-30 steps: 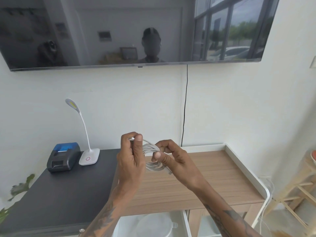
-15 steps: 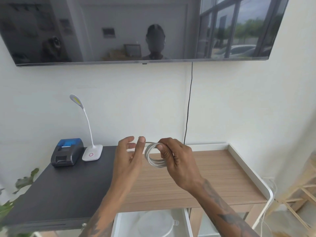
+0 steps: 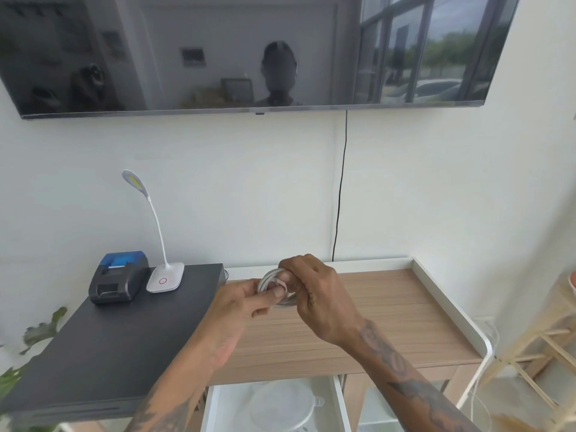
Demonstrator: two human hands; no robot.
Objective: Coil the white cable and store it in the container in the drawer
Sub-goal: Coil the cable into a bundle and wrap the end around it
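White cable [image 3: 271,277], wood-grain table [image 3: 389,307], black-and-blue printer [image 3: 117,277], white lamp [image 3: 165,277]

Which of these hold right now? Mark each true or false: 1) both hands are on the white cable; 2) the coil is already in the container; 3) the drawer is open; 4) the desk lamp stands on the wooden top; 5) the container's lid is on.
1) True: the left hand and right hand both grip the white cable.
2) False: the coil is held above the wooden top.
3) True: the drawer is pulled out below.
4) False: the desk lamp stands on the dark surface, beside the printer.
5) True: the container appears lidded.
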